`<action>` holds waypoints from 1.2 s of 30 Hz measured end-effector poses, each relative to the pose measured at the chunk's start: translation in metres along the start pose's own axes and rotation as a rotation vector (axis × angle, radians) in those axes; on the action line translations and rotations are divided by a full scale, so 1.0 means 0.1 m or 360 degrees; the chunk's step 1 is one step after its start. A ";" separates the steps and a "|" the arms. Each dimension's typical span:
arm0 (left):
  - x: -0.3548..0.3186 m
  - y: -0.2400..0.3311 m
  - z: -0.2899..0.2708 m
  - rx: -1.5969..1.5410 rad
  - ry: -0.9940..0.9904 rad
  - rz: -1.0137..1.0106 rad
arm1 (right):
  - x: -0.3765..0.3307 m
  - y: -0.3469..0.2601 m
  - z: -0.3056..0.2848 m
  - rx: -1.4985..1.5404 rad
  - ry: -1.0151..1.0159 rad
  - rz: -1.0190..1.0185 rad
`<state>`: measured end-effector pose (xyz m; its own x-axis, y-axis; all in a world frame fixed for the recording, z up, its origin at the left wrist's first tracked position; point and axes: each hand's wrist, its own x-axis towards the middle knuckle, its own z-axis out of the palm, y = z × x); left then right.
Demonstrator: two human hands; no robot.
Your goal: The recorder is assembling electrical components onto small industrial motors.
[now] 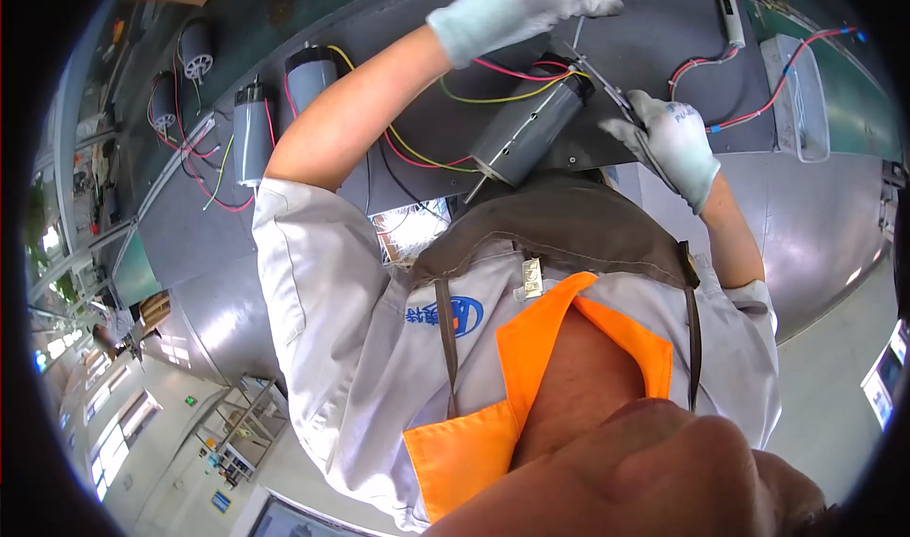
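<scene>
Nearest the apron [578, 217], the grey motor [533, 127] lies on the tabletop [659, 25]; being round, it might roll if tugged. Just beyond its end, the right hand [671, 137] grips a slim tool [607, 83] — a slip could nick the yellow lead [504, 100]. The left hand [517, 8], farthest, seems to pinch a pale strip [578, 33]; its fingers are cropped above — the tool's tips blur among the leads.

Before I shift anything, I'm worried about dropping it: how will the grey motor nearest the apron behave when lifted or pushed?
The grey cylindrical motor looks metal-cased, so it is probably rigid and heavy for its size. Lying on its rounded side, it may roll if pushed. Its yellow wire curves loosely, so would likely flop or snag.
</scene>
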<state>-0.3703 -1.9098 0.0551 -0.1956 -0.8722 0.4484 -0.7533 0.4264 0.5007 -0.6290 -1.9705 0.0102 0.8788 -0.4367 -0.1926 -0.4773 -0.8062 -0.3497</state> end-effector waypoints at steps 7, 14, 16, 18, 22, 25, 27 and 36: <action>-1.25 0.18 -0.70 -0.0760 -0.1143 0.0080 | -0.04 0.37 0.19 -0.0596 0.0589 0.0111; -1.37 0.48 0.60 0.0267 0.0038 -0.0516 | 0.25 -0.11 0.48 0.2259 -0.0847 0.0444; -1.40 0.33 0.84 0.0167 0.0500 -0.0506 | 0.53 -0.17 0.43 0.2406 -0.0745 0.0277; -1.28 0.03 0.96 0.0529 0.0789 -0.0588 | 0.88 -0.14 0.43 0.2076 -0.0389 0.0106; -0.50 -1.11 0.61 0.0795 0.1213 -0.1177 | 2.02 -0.14 0.33 0.1842 0.0191 0.0025; -0.86 -2.09 -0.13 -0.1109 0.1490 -0.1755 | 2.13 -0.35 0.18 0.2049 0.0221 -0.0428; -0.77 -1.85 -0.16 -0.1459 0.1073 -0.1532 | 1.66 0.09 0.05 0.2063 0.0647 -0.0204; -1.58 0.22 0.42 -0.1959 0.1262 -0.1515 | 1.08 1.95 -0.79 0.2307 0.1480 0.0070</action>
<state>-0.3823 -1.7728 -0.0355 0.6048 -0.7468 -0.2766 0.5359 0.1248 0.8350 -0.6267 -2.2061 -0.0064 0.3229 -0.9349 0.1469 0.3473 -0.0273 -0.9373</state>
